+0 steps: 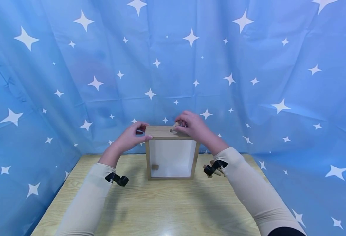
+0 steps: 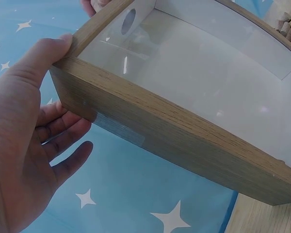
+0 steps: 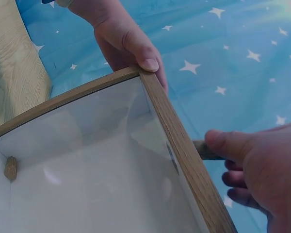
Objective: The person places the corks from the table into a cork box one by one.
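Observation:
A shallow wooden frame box (image 1: 158, 131) with a clear front and white inside stands upright on the table. My left hand (image 1: 130, 136) grips its upper left corner, thumb on the front edge and fingers behind. Over the top side, my right hand (image 1: 194, 126) pinches a small brown cork-like piece (image 3: 208, 149) at the round hole (image 2: 128, 22); the piece's lower end is hidden in the right wrist view by the frame. One similar brown piece (image 3: 10, 168) lies inside the box, at the bottom left in the head view.
Several more brown pieces (image 2: 286, 29) lie on the table to the right of the box, partly behind my right wrist in the head view. A blue curtain (image 1: 173, 65) with white stars hangs behind the wood-grained table (image 1: 149, 206).

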Tool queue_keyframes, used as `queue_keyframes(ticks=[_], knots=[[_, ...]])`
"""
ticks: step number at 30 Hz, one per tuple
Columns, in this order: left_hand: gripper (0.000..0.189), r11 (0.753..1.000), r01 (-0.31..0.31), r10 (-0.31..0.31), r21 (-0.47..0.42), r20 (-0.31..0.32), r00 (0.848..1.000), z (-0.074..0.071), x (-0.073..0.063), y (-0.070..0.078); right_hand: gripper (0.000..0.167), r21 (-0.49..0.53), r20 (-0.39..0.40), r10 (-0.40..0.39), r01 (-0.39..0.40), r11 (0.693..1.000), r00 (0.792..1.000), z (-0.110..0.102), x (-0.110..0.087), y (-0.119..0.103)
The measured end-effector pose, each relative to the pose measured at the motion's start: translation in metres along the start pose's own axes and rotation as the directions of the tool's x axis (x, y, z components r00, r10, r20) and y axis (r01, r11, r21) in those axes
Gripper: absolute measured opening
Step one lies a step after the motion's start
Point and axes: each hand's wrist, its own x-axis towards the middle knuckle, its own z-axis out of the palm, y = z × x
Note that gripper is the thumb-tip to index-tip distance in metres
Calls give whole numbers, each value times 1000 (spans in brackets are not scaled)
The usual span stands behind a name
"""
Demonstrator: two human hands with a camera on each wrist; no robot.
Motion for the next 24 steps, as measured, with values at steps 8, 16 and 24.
queue_keyframes(ticks=[8, 16, 24], knots=[[74, 1000, -6, 6, 0, 0, 1000, 0, 0, -1, 32, -32, 35, -27, 28, 999, 999, 2, 1, 0], [74, 1000, -16, 16, -8, -3, 1000, 0, 0, -1, 34, -1, 45, 13, -13, 1000, 999, 0, -3, 2], [73, 1000, -11, 11, -15, -3, 1000, 0, 1, -3, 22, 93, -37, 42, -38, 995, 998, -10, -22, 4]])
